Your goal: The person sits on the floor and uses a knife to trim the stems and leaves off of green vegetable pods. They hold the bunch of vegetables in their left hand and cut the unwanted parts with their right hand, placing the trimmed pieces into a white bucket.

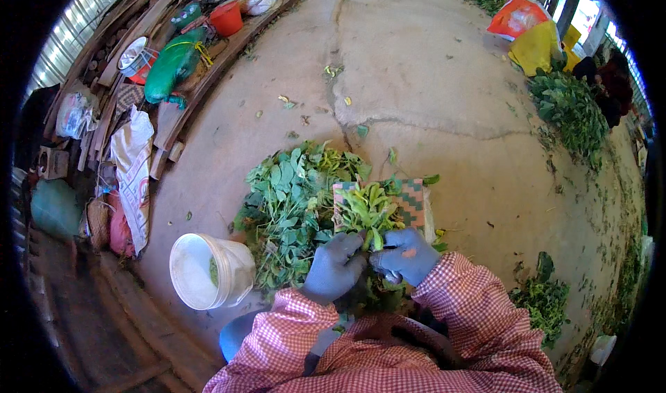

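My left hand (333, 268), in a grey glove, has its fingers closed near the stems of a small bunch of green leaves. Close beside it, my right hand (408, 256), gloved the same way with an orange patch on it, pinches a leafy green sprig (374, 238) at the bunch's lower end. A metal glint shows under the right fingers; what it is, I cannot tell. Beyond both hands, light-green leaves (368, 205) lie on a woven patterned mat (411, 200). To their left spreads a large heap of leafy stems (291, 200).
A white plastic bucket (234, 273) lies tilted at the left of the heap. Wooden planks (229, 55) with bags and a red bucket (226, 18) line the left side. More greens (543, 299) lie at right; a person (614, 88) is beside a green pile (570, 109).
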Available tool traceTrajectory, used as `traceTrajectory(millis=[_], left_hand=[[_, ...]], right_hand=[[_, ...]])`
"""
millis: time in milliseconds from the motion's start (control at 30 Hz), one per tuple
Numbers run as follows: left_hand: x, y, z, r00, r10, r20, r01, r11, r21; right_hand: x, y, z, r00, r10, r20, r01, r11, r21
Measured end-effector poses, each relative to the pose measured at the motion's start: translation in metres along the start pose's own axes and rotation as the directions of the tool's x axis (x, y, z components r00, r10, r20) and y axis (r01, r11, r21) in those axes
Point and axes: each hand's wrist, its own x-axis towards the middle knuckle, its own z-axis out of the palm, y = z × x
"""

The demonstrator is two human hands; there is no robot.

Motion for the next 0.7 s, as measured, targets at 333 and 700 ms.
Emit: traceTrajectory(millis=[333, 700], left_hand=[[-0.003, 0.003, -0.002, 0.908, -0.393, 0.147, 0.408, 0.742, -0.532], [-0.006, -0.007, -0.004, 0.771, -0.25, 0.586, 0.558, -0.178, -0.81]], right_hand=[[0.0, 0.006, 0.002, 0.998, -0.052, -0.022, 0.051, 0.998, -0.031], [-0.005, -0.011, 0.0, 0.998, 0.03, 0.052, -0.035, 0.995, 0.094]])
